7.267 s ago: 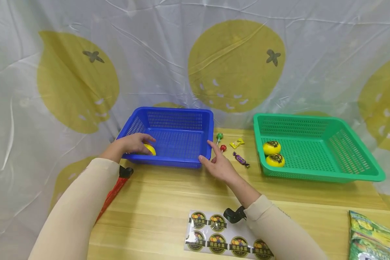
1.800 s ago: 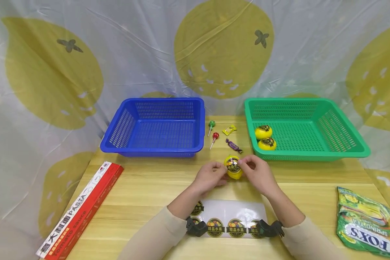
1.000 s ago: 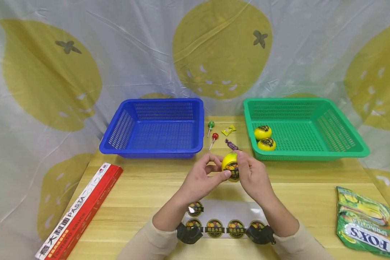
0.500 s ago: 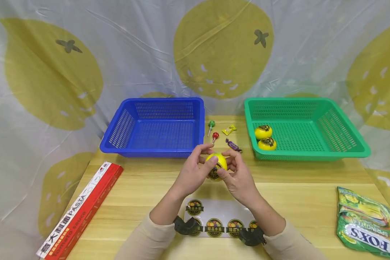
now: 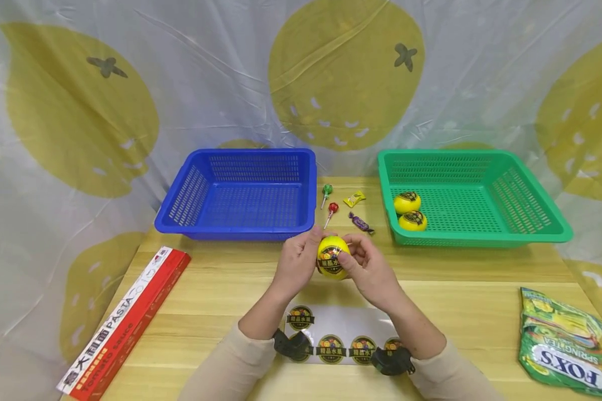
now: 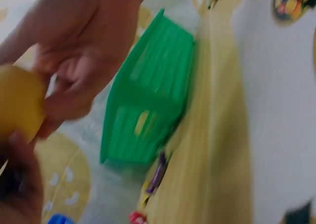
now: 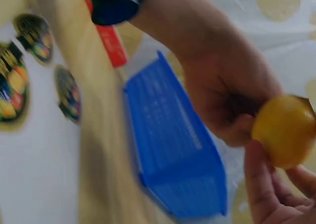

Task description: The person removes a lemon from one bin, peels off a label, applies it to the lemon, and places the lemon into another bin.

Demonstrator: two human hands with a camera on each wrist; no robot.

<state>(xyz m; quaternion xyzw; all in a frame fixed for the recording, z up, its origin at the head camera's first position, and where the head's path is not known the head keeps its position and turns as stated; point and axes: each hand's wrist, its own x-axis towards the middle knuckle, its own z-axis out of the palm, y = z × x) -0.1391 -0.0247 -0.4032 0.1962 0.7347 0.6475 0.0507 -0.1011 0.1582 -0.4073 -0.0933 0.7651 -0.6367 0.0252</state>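
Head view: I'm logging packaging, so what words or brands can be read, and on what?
"FOXS", "SPRINGTEA": green bag.
"PASTA", "Tomato sauce", plus Chinese characters too small to read surely: red box.
"精品水果": round stickers on the sticker sheet.
Label on the yellow ball both hands hold: too small to read.

Two baskets sitting at the back of a wooden table [image 5: 231,289], sweets lying between them.
A blue basket [image 5: 241,192] is standing empty; a green basket [image 5: 469,195] is holding two yellow balls [image 5: 409,211]. A red box [image 5: 125,320] is lying left, a snack bag [image 5: 564,345] right.
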